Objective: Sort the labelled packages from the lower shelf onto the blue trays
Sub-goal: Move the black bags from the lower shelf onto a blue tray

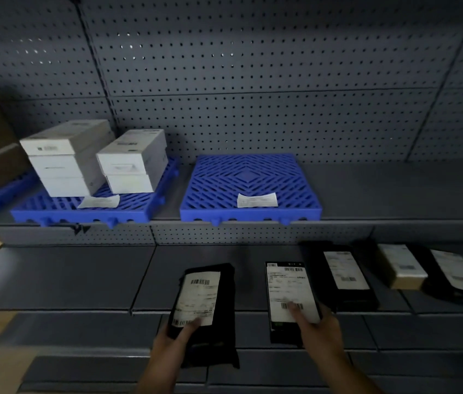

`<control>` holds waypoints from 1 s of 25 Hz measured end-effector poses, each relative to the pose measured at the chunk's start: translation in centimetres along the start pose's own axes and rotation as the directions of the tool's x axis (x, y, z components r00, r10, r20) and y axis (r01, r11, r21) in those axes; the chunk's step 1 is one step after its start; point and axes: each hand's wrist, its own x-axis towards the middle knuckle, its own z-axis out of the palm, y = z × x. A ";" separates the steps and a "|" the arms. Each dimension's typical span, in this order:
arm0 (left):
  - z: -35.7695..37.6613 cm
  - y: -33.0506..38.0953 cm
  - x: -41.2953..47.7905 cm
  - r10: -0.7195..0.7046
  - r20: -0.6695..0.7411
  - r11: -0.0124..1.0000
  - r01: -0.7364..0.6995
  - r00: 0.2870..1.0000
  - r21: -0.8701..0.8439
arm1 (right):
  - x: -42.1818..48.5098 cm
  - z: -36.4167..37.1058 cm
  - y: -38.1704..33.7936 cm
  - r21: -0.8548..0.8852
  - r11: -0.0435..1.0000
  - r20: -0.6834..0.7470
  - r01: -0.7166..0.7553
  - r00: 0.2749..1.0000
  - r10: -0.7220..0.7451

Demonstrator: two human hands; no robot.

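Head view shows two black packages, one in each hand, in front of the lower shelf (62,277). The left package (204,311), a soft black bag with a white barcode label, stands almost upright and tilts a little to the right. The left hand (175,341) holds it from below: the thumb lies across the bottom corner of the label and the other fingers are hidden behind the bag. The right package (291,300) is flatter, and a large white label covers most of its face. The right hand (322,327) grips its lower right edge, the thumb pressed on the label near the bottom barcode, the fingers wrapped behind it. Both forearms come up from the bottom edge, slightly bent toward each other.

Further right on the lower shelf lie another black package (341,275), a small tan box (402,267) and one more black package (456,275), all with white labels.

On the shelf above, the middle blue tray (253,177) carries only a paper slip (257,200). The left blue tray (130,207) carries two stacks of white boxes (96,159) and a slip.
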 end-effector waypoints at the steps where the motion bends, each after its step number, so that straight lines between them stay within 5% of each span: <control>1: 0.3 -0.2 -0.8 0.006 -0.002 1.000 -0.006 1.000 0.002 | -0.1 -0.7 0.2 -0.004 1.000 0.005 0.000 1.000 0.000; 8: 4.0 0.1 -6.4 0.015 0.175 1.000 -0.018 0.984 0.014 | -2.0 -6.8 -0.5 0.036 0.999 -0.041 -0.035 0.999 0.037; 13: 11.1 1.9 -10.3 0.011 0.419 0.993 -0.059 0.908 0.102 | -2.9 -14.6 -3.3 0.054 0.990 -0.326 -0.128 0.935 0.138; 18: 17.8 8.0 -13.9 0.175 0.630 0.964 -0.263 0.757 0.048 | -2.0 -22.7 -9.1 0.038 0.999 -0.564 0.034 0.826 -0.007; 25: 17.0 23.5 -12.9 0.396 0.528 0.914 -0.378 0.751 -0.149 | 1.2 -19.0 -21.0 0.119 0.938 -0.344 0.326 0.900 -0.269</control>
